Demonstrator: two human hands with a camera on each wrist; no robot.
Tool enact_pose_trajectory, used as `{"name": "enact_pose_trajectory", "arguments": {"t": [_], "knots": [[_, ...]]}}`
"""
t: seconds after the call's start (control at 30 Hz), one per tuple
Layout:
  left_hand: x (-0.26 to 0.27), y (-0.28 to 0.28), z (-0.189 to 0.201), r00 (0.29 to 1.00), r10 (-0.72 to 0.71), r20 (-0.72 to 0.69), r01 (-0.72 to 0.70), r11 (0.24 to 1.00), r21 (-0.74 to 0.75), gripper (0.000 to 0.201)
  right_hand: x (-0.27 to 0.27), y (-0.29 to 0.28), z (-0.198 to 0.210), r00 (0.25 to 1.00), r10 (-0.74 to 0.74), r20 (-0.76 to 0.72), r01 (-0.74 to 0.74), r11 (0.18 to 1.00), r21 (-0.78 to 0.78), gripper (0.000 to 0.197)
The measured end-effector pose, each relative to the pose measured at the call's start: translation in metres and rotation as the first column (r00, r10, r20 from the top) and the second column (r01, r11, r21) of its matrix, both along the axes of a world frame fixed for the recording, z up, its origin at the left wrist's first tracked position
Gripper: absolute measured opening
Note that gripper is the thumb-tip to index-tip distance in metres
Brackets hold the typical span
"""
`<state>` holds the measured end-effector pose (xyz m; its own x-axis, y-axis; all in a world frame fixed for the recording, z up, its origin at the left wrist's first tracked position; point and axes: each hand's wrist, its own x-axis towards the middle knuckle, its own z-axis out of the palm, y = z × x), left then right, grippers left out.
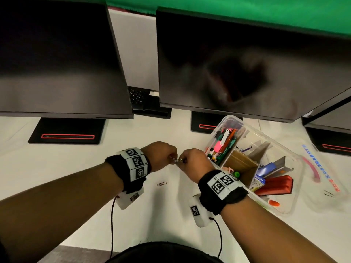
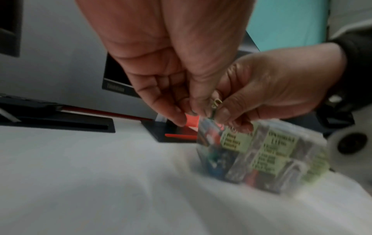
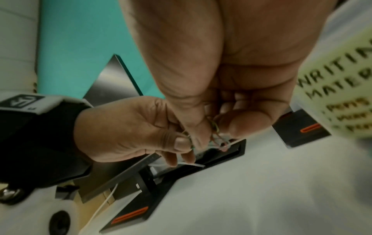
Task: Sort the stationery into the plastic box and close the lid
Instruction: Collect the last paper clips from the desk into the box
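Head view: left hand (image 1: 161, 155) and right hand (image 1: 193, 164) meet above desk (image 1: 76, 196), fingers pinching clips (image 1: 176, 160) between them. Box (image 1: 293, 166) open near right edge, lid (image 1: 322, 168) beside it; loose clip (image 1: 162, 184) on desk. Left wrist: right fingers (image 2: 223, 114) clamped on clips. Right wrist: left thumb (image 3: 181, 142) clamped on clips.

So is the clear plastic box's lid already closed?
No: the clear plastic box stands open beside the right hand, with pens showing inside and its lid lying on the white desk.
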<state>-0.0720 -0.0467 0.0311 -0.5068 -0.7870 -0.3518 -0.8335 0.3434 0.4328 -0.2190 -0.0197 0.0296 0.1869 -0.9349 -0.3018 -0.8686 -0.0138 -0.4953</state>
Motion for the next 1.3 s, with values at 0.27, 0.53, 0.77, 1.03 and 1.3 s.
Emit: {"name": "enact_pose_trajectory", "arguments": {"t": [0.27, 0.53, 0.77, 1.03, 1.3], "knots": [[-0.022, 0.005, 0.02, 0.998, 0.069, 0.004, -0.069, 0.998, 0.003, 0.019, -0.014, 0.014, 0.01, 0.994, -0.069, 0.081, 0.07, 0.998, -0.007, 0.013], [-0.064, -0.002, 0.05, 0.993, 0.094, -0.071, -0.1, 0.991, -0.085, 0.018, -0.052, 0.011, 0.038, 0.964, -0.179, 0.199, 0.177, 0.984, 0.025, 0.011], [-0.146, -0.007, 0.07, 0.985, 0.058, -0.164, -0.083, 0.985, -0.15, 0.02, -0.135, 0.011, 0.054, 0.964, -0.232, 0.132, 0.246, 0.964, -0.103, 0.012], [-0.214, -0.016, 0.04, 0.981, 0.103, -0.167, -0.114, 0.992, -0.054, 0.023, -0.2, -0.007, 0.042, 0.932, -0.348, 0.103, 0.353, 0.935, -0.032, 0.015], [-0.189, -0.02, 0.039, 0.958, 0.193, -0.215, -0.204, 0.978, -0.032, 0.03, -0.207, -0.028, 0.024, 0.916, -0.384, 0.119, 0.372, 0.921, 0.113, 0.012]]}}
